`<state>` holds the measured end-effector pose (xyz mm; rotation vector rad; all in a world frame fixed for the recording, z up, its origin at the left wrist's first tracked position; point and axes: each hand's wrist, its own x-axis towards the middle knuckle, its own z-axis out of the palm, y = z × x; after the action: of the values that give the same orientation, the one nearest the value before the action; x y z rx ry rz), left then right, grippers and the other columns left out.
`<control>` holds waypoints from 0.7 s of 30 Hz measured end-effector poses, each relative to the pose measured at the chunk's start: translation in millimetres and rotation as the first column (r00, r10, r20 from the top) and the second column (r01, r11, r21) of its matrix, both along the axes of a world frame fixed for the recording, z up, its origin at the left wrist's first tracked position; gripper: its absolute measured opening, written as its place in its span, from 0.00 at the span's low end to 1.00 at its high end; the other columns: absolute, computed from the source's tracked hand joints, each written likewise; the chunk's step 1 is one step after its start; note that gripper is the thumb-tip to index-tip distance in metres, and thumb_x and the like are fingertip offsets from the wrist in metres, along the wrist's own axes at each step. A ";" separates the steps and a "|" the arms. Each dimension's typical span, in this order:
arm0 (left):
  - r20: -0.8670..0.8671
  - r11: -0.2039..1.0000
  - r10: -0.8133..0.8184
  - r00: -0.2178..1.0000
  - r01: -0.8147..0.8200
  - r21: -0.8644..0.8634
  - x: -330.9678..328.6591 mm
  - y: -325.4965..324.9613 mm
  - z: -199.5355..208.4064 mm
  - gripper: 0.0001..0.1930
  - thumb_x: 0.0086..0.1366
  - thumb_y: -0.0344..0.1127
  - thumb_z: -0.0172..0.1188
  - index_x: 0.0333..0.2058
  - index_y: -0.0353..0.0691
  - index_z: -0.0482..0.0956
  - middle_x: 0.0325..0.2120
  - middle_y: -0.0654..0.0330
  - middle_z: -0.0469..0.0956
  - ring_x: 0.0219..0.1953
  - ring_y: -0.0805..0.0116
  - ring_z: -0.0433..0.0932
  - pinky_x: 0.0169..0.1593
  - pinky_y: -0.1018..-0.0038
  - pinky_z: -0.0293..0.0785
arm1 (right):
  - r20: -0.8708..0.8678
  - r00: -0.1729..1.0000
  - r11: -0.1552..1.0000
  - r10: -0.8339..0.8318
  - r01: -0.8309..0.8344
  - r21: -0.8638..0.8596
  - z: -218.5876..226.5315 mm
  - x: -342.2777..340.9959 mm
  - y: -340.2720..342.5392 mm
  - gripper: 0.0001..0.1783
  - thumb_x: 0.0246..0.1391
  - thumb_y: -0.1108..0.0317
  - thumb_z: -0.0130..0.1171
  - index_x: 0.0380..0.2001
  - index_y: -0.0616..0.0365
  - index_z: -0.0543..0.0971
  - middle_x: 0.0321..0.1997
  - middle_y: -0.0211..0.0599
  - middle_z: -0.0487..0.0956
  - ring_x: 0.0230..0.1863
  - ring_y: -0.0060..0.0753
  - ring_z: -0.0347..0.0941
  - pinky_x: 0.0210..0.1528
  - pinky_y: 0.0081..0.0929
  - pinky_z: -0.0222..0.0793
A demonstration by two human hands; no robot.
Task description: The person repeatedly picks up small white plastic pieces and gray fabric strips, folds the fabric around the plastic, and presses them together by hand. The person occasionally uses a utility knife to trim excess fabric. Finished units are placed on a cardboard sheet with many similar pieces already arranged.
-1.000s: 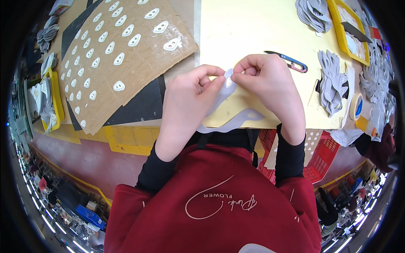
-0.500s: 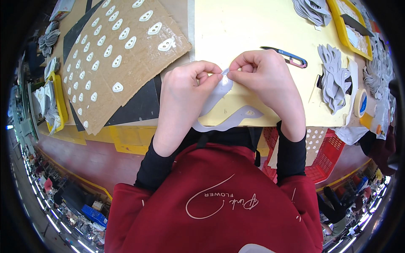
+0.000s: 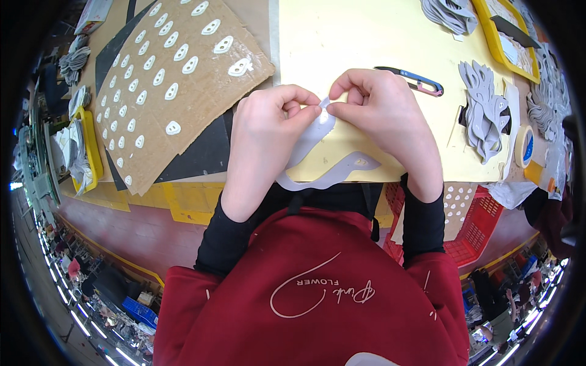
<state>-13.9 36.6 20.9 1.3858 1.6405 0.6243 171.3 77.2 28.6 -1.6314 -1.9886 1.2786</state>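
Note:
Over the pale yellow table sheet, both hands pinch one end of a curved light-grey fabric piece. My left hand closes thumb and forefinger on its left edge. Close beside those fingertips, my right hand pinches the same end from the right. The piece hangs down from the fingers and curves round along the near table edge, its other end lying to the right with a small white patch on it. What lies exactly between the fingertips is hidden. Just beyond my right hand lie thread snips with blue handles and dark blades.
At the left, a brown cardboard sheet carries rows of small white oval pieces, over a black sheet. Grey cut pieces lie piled at the right, near a tape roll. Yellow trays flank the table; a red crate stands below.
Both hands keep their pinch on the grey piece, with only a very slight shift of the fingertips. The whole view has moved a little.

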 end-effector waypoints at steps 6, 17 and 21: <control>-0.025 0.999 -0.039 0.999 0.038 -0.037 -2.7 8.6 4.7 0.11 0.55 0.33 0.68 0.36 0.37 0.84 0.16 0.62 0.72 0.19 0.69 0.72 0.28 0.70 0.68 | -0.070 0.997 0.999 0.035 -0.036 -0.016 -3.7 3.0 0.8 0.09 0.49 0.67 0.65 0.34 0.59 0.85 0.16 0.28 0.72 0.21 0.27 0.68 0.27 0.29 0.64; 0.030 0.998 -0.020 0.999 0.022 -0.058 -3.4 8.2 2.5 0.08 0.57 0.34 0.67 0.33 0.37 0.85 0.14 0.64 0.71 0.18 0.72 0.70 0.26 0.72 0.67 | -0.145 0.989 0.996 0.018 -0.030 -0.082 -5.2 1.3 5.3 0.09 0.54 0.69 0.65 0.32 0.65 0.84 0.15 0.17 0.66 0.19 0.09 0.57 0.21 0.18 0.51; 0.044 0.998 -0.006 0.999 0.009 -0.067 -2.8 7.7 1.6 0.08 0.57 0.34 0.67 0.33 0.37 0.85 0.13 0.64 0.70 0.17 0.73 0.69 0.26 0.72 0.65 | -0.103 0.994 0.996 0.031 -0.039 -0.084 -5.3 3.4 7.7 0.12 0.47 0.64 0.65 0.33 0.61 0.86 0.17 0.35 0.76 0.21 0.33 0.75 0.30 0.31 0.71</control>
<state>-16.6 44.3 22.5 1.3200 1.6067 0.5865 174.7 84.8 23.3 -1.5423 -1.9350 1.4483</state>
